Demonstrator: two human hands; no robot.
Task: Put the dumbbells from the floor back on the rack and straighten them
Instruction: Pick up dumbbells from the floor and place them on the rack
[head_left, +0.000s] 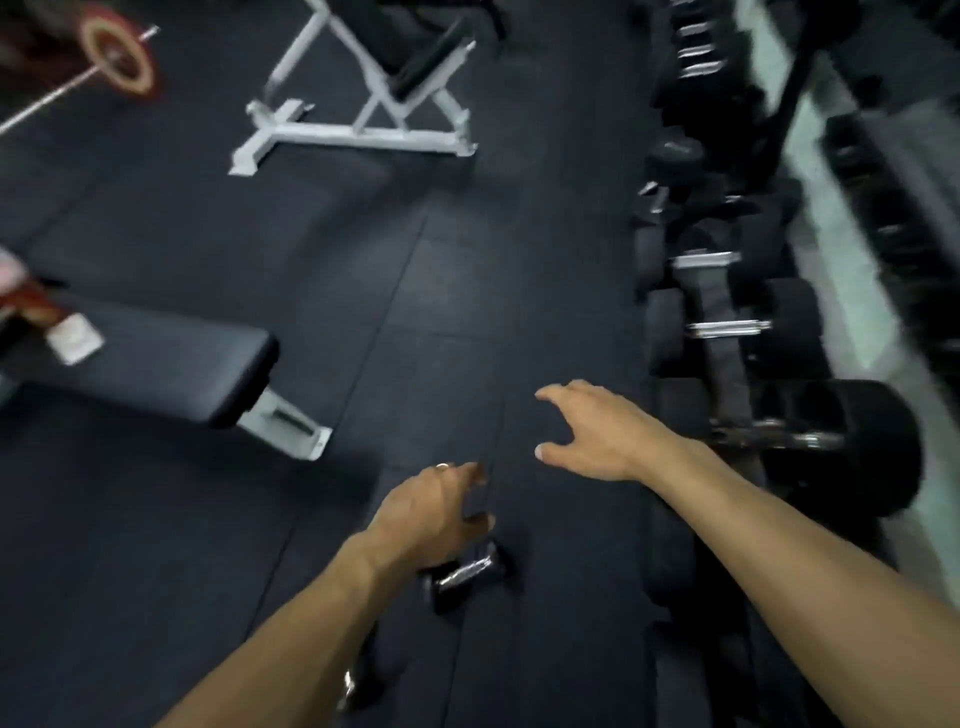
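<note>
Small dumbbell (466, 573) lies on the floor (156, 545), just below left hand (431, 514) and near the rack (727, 374) on the right; long axis runs diagonal, lower-left to upper-right. Left grip is nearer, fingers loosely spread, holding nothing. Right hand (597, 436) hovers farther up, splayed wide, empty. Second dumbbell (358, 680) is partly hidden under left forearm.

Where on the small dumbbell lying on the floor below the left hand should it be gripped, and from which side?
Grip the small dumbbell by its shiny bar between the two dark heads, coming from above. It lies flat on the floor, so only the bar's top is free, and the left hand is already above it.
</note>
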